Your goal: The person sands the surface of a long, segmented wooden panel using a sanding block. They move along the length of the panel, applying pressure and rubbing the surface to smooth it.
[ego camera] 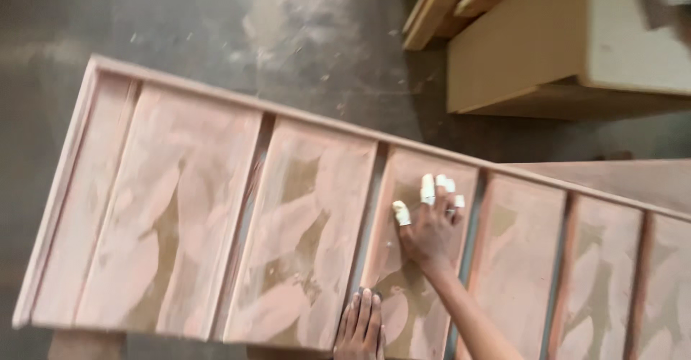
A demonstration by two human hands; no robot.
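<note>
A long wooden panel (187, 209) with several recessed sections lies tilted across the view, smeared with pinkish filler. My right hand (430, 225) presses flat on one section right of the middle, fingers apart; its fingertips are wrapped in white tape. My left hand (361, 327) rests flat on the panel's near edge at the bottom, fingers together, holding nothing.
A grey concrete floor (216, 22) with dusty patches lies beyond the panel. Tan board boxes (533, 51) and stacked wooden strips (439, 4) stand at the top right. Another pinkish board (633, 176) shows at the right behind the panel.
</note>
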